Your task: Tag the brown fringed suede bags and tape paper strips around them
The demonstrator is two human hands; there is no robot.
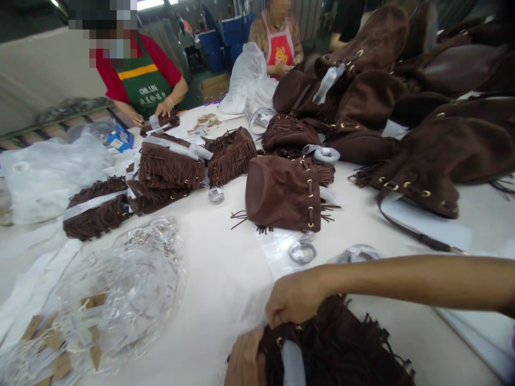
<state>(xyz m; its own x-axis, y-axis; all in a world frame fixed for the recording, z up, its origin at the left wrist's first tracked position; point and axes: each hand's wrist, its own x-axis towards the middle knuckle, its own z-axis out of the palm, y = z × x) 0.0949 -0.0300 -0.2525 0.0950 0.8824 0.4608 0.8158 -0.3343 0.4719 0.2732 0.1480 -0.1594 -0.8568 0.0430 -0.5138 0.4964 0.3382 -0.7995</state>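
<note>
A dark brown fringed drawstring bag [341, 348] lies at the bottom edge of the view, partly cut off. My right hand [298, 297] reaches in from the right, its fingers curled closed at the bag's eyeleted rim; the fingertips are hidden there. At the bag's left side my left hand [243, 356] is wrapped against the edge, mostly out of the picture. A pale wrapped strip [293, 362] hangs over the fringe. Just beyond stands a smooth brown drawstring bag [281, 193] lying on its side, with gold eyelets.
Clear plastic bags with tags and strings [132, 289] spread over the left of the white table [209, 268]. Several fringed bags [173, 163] lie farther back. Brown bags [434, 150] are heaped on the right. A coiled wrapped strap [302, 252] lies near my right hand. Two co-workers [145, 86] work opposite.
</note>
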